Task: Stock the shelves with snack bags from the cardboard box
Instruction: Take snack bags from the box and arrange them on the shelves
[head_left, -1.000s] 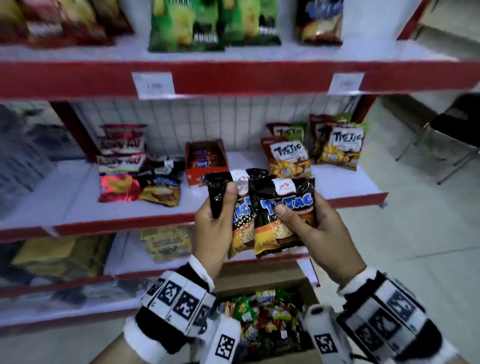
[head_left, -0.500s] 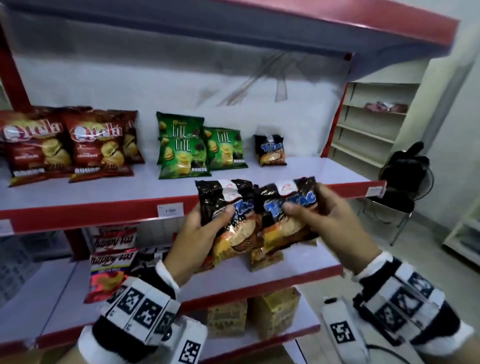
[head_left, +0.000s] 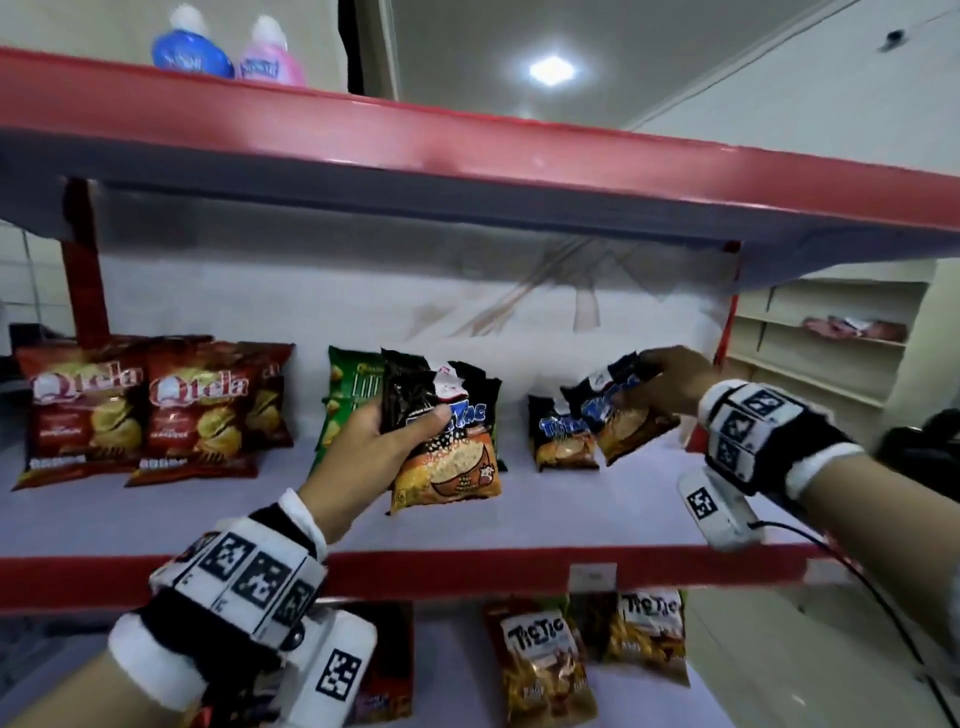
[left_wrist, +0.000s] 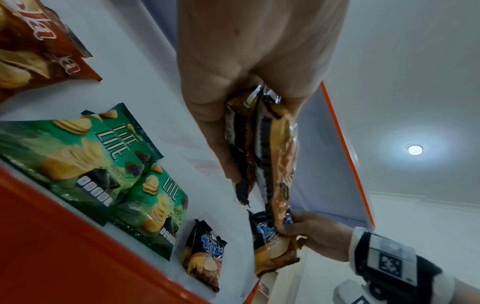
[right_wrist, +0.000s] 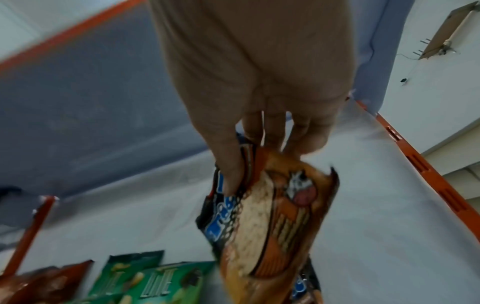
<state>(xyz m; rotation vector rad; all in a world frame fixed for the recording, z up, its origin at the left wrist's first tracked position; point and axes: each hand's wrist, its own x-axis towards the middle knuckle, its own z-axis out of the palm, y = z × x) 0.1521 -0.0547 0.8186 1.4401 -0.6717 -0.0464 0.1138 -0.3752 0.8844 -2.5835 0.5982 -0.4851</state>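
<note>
Both hands have parted: right hand (head_left: 670, 379) pinches its snack bag (head_left: 626, 415) by the top, tilted, bottom toward eight o'clock, just beside the shelved bag (head_left: 563, 441); left hand (head_left: 374, 447) grips two bags (head_left: 447, 436).

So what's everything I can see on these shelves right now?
Red-brown Qtela chip bags: at least two, left of middle shelf.
Green Lite chip bags: at least two, centre of middle shelf.
Black-and-orange Tic Tac snack bag: one standing, right of middle shelf.
Tic Tic snack bags: two, lower shelf.
Blue bottle and pink bottle: top shelf.
Red-edged white shelves: three tiers.
Left hand: grips two Tic Tac bags.
Right hand: holds one Tic Tac bag.
</note>
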